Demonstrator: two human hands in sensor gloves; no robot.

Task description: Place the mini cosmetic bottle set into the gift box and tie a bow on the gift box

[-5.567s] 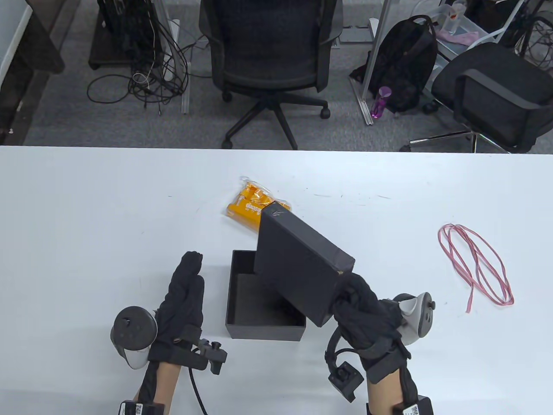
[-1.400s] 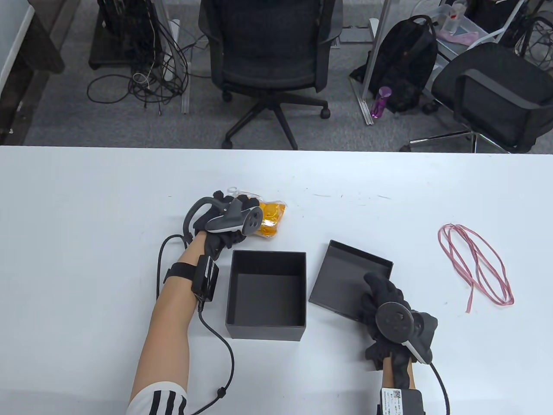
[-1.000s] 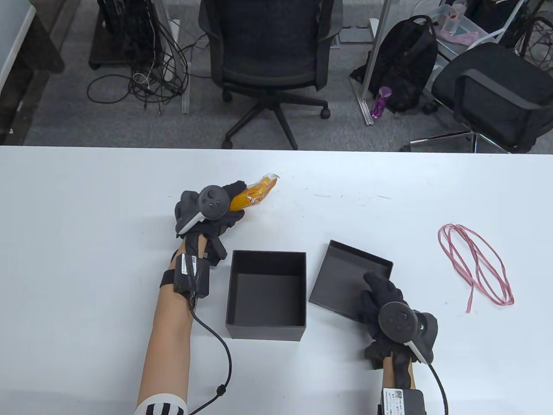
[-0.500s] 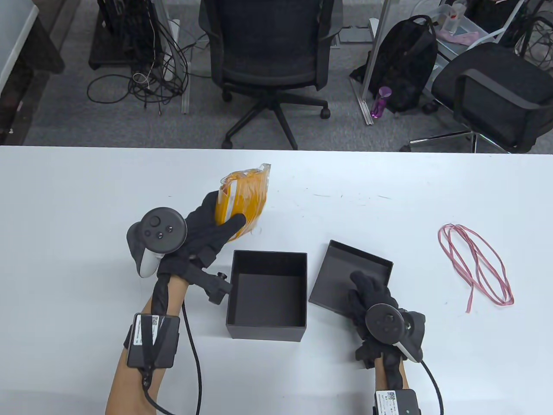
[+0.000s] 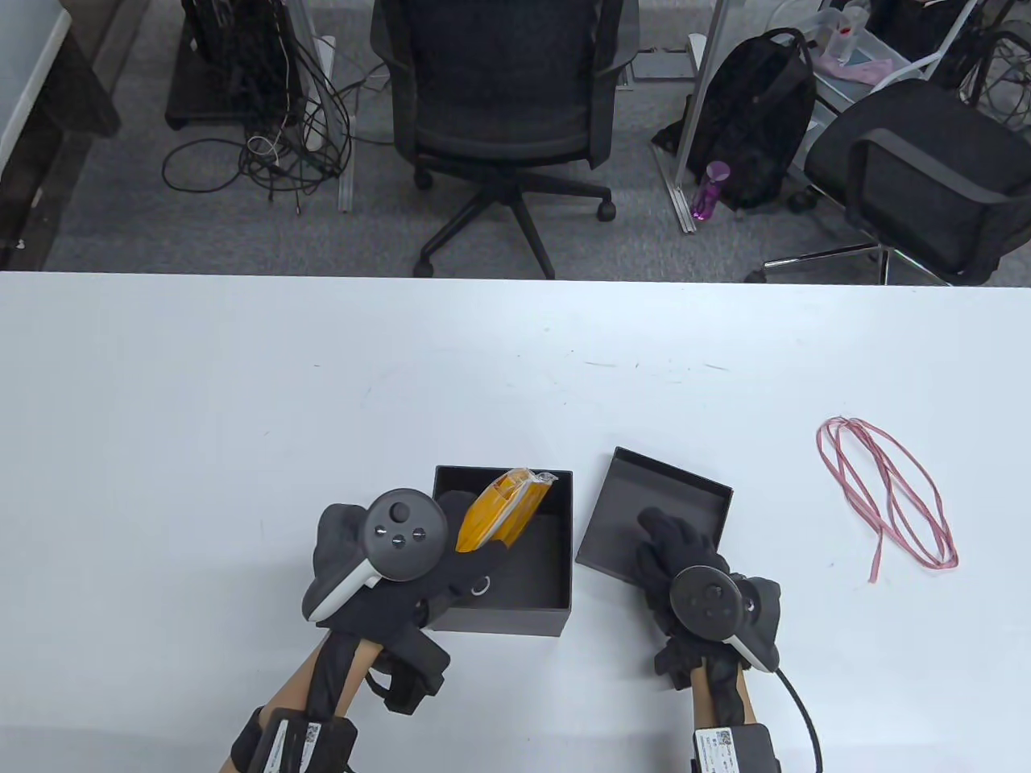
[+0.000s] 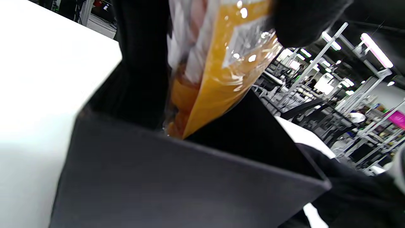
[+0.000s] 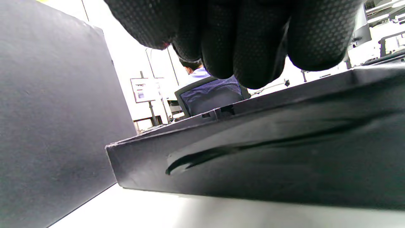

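Note:
The orange cosmetic bottle packet (image 5: pixel 505 519) stands tilted inside the open black gift box (image 5: pixel 499 622), its upper end near the far rim. My left hand (image 5: pixel 455 560) grips the packet's lower end over the box's left half. In the left wrist view the packet (image 6: pixel 218 63) dips behind the box wall (image 6: pixel 158 183) between gloved fingers (image 6: pixel 303 19). The upturned lid (image 5: pixel 685 495) lies right of the box. My right hand (image 5: pixel 672 551) rests on its near part with loose fingers (image 7: pixel 240 41) above the lid's rim (image 7: pixel 253 152). Pink ribbon (image 5: pixel 886 491) lies coiled at the right.
The white table (image 5: pixel 201 403) ends at its far edge, with office chairs (image 5: pixel 503 97) and a black backpack (image 5: pixel 757 121) on the floor beyond. The box's outer wall (image 7: pixel 47 110) stands close to the left of the lid.
My left hand picked the packet up from the table behind the box and brought it back and down into the box. The right hand slid slightly left on the lid.

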